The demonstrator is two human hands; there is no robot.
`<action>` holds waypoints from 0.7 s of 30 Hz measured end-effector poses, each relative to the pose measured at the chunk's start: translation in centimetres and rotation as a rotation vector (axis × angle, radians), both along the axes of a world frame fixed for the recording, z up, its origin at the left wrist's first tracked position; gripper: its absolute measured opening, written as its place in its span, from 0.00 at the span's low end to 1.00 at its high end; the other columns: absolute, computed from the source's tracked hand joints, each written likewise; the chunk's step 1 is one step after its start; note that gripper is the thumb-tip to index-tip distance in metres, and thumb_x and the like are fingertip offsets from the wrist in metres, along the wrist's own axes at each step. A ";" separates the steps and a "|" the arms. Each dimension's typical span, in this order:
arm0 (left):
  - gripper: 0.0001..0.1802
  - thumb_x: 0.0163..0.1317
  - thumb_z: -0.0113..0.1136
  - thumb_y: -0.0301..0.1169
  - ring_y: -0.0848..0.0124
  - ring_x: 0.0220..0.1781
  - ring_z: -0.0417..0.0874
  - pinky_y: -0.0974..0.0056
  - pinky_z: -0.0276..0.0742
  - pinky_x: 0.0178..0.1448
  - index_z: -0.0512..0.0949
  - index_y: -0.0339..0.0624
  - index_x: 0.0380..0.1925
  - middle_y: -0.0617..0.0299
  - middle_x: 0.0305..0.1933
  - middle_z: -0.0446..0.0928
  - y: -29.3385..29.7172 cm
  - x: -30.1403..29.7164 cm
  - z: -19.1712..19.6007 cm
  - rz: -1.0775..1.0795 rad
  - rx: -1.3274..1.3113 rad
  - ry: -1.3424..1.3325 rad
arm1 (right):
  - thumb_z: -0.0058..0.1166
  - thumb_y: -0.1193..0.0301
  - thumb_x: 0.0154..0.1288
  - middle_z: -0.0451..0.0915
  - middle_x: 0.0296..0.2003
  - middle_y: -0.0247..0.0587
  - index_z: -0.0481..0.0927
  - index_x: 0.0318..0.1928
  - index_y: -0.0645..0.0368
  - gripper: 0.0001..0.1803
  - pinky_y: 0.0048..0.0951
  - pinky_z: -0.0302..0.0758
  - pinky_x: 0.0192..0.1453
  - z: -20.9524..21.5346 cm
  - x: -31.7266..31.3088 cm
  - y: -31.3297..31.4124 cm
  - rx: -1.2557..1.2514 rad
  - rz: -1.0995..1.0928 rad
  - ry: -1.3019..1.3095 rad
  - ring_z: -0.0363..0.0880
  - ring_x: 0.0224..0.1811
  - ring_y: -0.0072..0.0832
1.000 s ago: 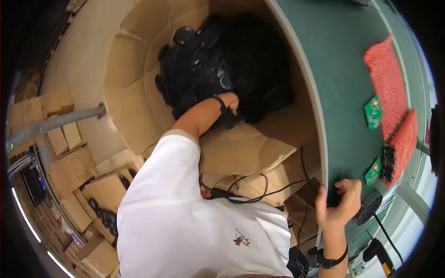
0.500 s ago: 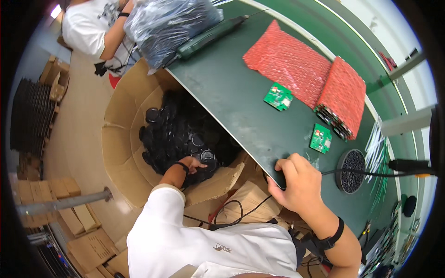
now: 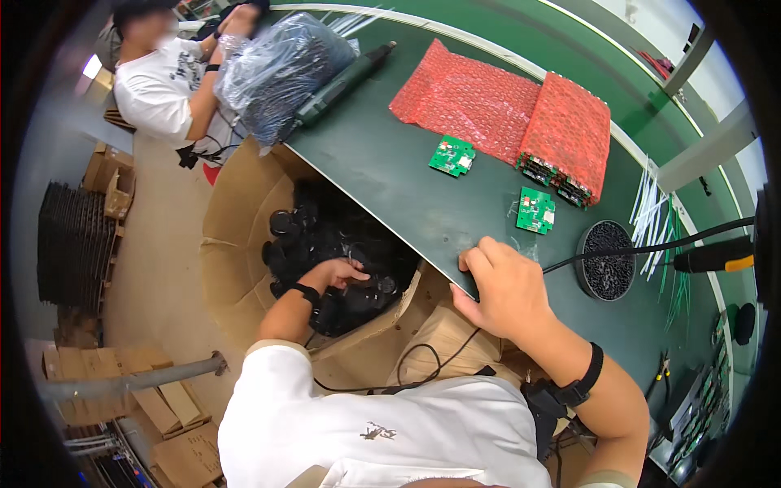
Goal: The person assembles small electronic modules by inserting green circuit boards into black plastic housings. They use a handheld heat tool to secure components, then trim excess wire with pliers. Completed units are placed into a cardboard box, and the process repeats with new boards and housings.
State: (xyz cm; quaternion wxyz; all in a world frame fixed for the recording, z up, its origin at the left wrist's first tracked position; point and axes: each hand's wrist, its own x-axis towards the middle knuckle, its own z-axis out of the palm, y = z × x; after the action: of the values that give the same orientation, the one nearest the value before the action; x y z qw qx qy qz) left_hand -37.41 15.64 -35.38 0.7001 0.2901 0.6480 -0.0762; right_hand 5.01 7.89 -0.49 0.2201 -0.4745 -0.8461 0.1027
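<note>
My left hand point(image 3: 343, 272) reaches down into a large cardboard box point(image 3: 224, 236) among many round black plastic parts point(image 3: 286, 222). Its fingers stretch toward the right over the parts; the fingertips are partly lost against the black, and no part shows clearly lifted in them. My right hand point(image 3: 506, 291) grips the near edge of the green-topped workbench point(image 3: 390, 191), fingers curled on top and thumb at the rim. Beyond it on the bench lie two green circuit boards point(image 3: 452, 155), one nearer the hand. The bench top overhangs the box and hides part of its contents.
Red bubble wrap point(image 3: 565, 130) with stacked boards, a round tub of small black pieces point(image 3: 606, 260), cable ties point(image 3: 651, 220) and a power screwdriver point(image 3: 342, 85) lie on the bench. A bulging plastic bag point(image 3: 281, 77) sits at the far corner, beside a seated co-worker point(image 3: 159, 89). Cartons point(image 3: 183, 451) stand lower left.
My left hand has shifted up and slightly right within the box, deeper among the black parts. My right hand stays on the bench edge. The whole view has turned slightly.
</note>
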 end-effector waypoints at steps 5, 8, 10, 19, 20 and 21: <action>0.38 0.54 0.82 0.34 0.69 0.50 0.86 0.61 0.84 0.47 0.75 0.43 0.64 0.64 0.51 0.83 1.4 -5.7 21.8 -0.038 0.362 -0.096 | 0.72 0.63 0.53 0.72 0.37 0.38 0.75 0.42 0.53 0.20 0.39 0.80 0.37 0.2 -0.1 -0.5 0.009 -0.016 -0.005 0.81 0.39 0.36; 0.39 0.53 0.80 0.28 0.72 0.51 0.85 0.63 0.84 0.53 0.74 0.41 0.66 0.62 0.55 0.82 0.3 -4.2 34.6 0.004 0.723 -0.383 | 0.72 0.63 0.53 0.72 0.37 0.39 0.75 0.42 0.54 0.20 0.40 0.81 0.37 -0.1 -0.1 -0.3 0.037 -0.009 -0.010 0.81 0.40 0.38; 0.37 0.54 0.78 0.27 0.74 0.49 0.85 0.66 0.83 0.53 0.75 0.40 0.65 0.64 0.51 0.84 1.5 0.6 41.0 0.009 0.944 -0.420 | 0.72 0.63 0.54 0.73 0.38 0.39 0.75 0.42 0.54 0.20 0.40 0.81 0.37 -0.2 -0.3 -0.6 0.049 -0.001 -0.012 0.81 0.40 0.38; 0.45 0.53 0.82 0.33 0.65 0.45 0.87 0.60 0.83 0.47 0.72 0.46 0.73 0.56 0.45 0.87 19.8 15.6 37.7 -0.265 1.335 0.271 | 0.71 0.69 0.58 0.75 0.43 0.44 0.79 0.47 0.57 0.19 0.41 0.84 0.45 2.7 1.7 -5.3 0.038 -0.038 0.083 0.81 0.46 0.42; 0.48 0.52 0.82 0.31 0.63 0.45 0.88 0.59 0.83 0.48 0.71 0.48 0.74 0.54 0.44 0.87 19.7 16.6 37.7 -0.310 1.435 0.383 | 0.70 0.70 0.58 0.76 0.44 0.44 0.79 0.48 0.58 0.19 0.40 0.84 0.46 3.5 2.8 -6.8 0.010 -0.046 0.136 0.81 0.47 0.43; 0.51 0.50 0.83 0.30 0.61 0.45 0.88 0.58 0.84 0.49 0.70 0.50 0.76 0.52 0.43 0.87 19.2 17.3 37.6 -0.349 1.528 0.504 | 0.70 0.71 0.58 0.78 0.46 0.45 0.80 0.49 0.59 0.19 0.39 0.84 0.47 4.0 4.0 -8.4 -0.020 -0.048 0.194 0.81 0.48 0.44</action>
State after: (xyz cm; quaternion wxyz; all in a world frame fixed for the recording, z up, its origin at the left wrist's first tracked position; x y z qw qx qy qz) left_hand -20.13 34.84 2.26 0.1213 0.7573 0.6044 0.2153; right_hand 9.00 -0.52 3.51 0.2984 -0.4845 -0.8083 0.1514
